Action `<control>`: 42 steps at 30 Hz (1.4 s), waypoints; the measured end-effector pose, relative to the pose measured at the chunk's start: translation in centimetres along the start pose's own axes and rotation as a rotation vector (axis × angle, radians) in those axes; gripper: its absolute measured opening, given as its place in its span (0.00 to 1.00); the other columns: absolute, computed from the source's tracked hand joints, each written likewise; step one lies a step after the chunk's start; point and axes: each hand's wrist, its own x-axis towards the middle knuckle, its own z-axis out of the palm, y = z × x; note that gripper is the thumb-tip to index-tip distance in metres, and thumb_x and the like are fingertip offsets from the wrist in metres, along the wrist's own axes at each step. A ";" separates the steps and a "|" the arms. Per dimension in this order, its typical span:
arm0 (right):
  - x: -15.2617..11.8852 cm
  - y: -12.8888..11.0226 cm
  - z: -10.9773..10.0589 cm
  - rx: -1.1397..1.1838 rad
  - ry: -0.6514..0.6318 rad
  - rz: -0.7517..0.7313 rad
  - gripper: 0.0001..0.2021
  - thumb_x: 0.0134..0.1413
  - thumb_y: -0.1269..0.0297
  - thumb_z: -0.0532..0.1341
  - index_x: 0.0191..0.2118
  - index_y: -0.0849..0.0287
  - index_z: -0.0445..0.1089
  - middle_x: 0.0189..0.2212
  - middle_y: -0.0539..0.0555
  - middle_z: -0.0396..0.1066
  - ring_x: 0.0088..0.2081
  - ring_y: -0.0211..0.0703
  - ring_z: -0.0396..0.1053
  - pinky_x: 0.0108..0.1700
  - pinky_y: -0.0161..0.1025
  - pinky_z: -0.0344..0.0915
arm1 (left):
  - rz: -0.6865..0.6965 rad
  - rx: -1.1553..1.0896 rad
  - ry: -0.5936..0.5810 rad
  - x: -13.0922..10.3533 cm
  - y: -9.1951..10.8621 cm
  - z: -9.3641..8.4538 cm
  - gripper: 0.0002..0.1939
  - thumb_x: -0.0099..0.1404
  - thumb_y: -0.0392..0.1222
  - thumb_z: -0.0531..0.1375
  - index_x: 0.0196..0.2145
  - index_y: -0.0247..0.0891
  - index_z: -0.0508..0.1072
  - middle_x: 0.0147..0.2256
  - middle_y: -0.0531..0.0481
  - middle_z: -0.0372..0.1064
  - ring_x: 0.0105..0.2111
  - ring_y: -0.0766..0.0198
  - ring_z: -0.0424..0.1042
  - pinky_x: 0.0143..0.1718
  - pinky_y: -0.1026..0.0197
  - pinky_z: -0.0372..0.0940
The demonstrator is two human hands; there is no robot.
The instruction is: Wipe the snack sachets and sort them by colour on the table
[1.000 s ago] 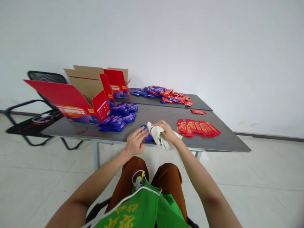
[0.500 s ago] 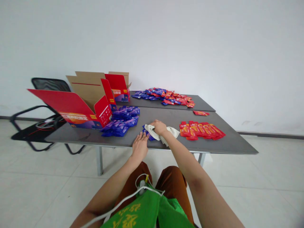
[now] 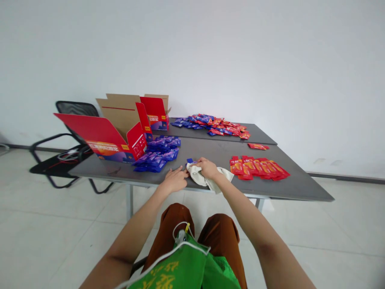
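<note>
A white cloth (image 3: 221,184) is bunched under my right hand (image 3: 207,167), whose fingers close on it and press it down near the table's front edge. Part of a blue sachet (image 3: 190,161) shows beside the cloth; the rest is covered. My left hand (image 3: 176,180) lies on the tabletop just left of the cloth, fingers stretched out, fingertips close to the sachet. Further left are stacked blue sachets (image 3: 156,158). To the right of my right hand, red sachets (image 3: 257,167) lie overlapping in a row.
An open red carton (image 3: 105,136) stands at the left of the table (image 3: 300,186), with another carton (image 3: 155,114) behind. Mixed red and blue sachets (image 3: 215,123) are heaped at the back. One red sachet (image 3: 258,146) lies apart. A black chair (image 3: 57,162) stands left.
My left hand has shifted and its fingers point more to the right, toward the cloth. My right hand still presses the cloth, which is rumpled differently. The view has shifted slightly.
</note>
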 end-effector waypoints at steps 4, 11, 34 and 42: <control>3.8 -1.0 -0.2 -0.054 -0.040 0.127 0.19 0.58 0.67 0.54 0.52 0.41 0.71 0.47 0.55 0.68 0.45 0.44 0.68 0.45 0.35 0.62 | -0.023 0.011 -0.109 0.8 -0.1 -2.0 0.30 0.57 0.33 0.53 0.54 0.59 0.68 0.61 0.56 0.59 0.62 0.54 0.54 0.59 0.46 0.54; 0.2 0.7 -0.1 0.043 -0.028 -0.134 0.21 0.56 0.69 0.56 0.54 0.40 0.70 0.47 0.53 0.66 0.46 0.42 0.68 0.49 0.35 0.60 | -0.142 0.069 -0.145 0.2 2.0 -1.7 0.27 0.61 0.34 0.51 0.56 0.51 0.67 0.61 0.46 0.58 0.62 0.50 0.54 0.55 0.44 0.59; -0.6 2.0 -7.0 0.079 0.465 0.649 0.23 0.56 0.71 0.52 0.56 0.51 0.68 0.45 0.60 0.70 0.41 0.45 0.71 0.41 0.35 0.63 | -0.138 0.088 0.380 2.4 5.6 4.2 0.30 0.66 0.43 0.48 0.60 0.21 0.56 0.63 0.25 0.48 0.65 0.41 0.42 0.60 0.41 0.50; -4.7 -2.8 -5.9 0.153 0.629 0.408 0.28 0.52 0.76 0.51 0.59 0.54 0.65 0.41 0.56 0.68 0.40 0.44 0.67 0.44 0.35 0.61 | -0.413 -0.501 0.474 4.4 2.9 2.1 0.19 0.65 0.31 0.47 0.52 0.32 0.65 0.43 0.37 0.73 0.43 0.55 0.73 0.45 0.54 0.66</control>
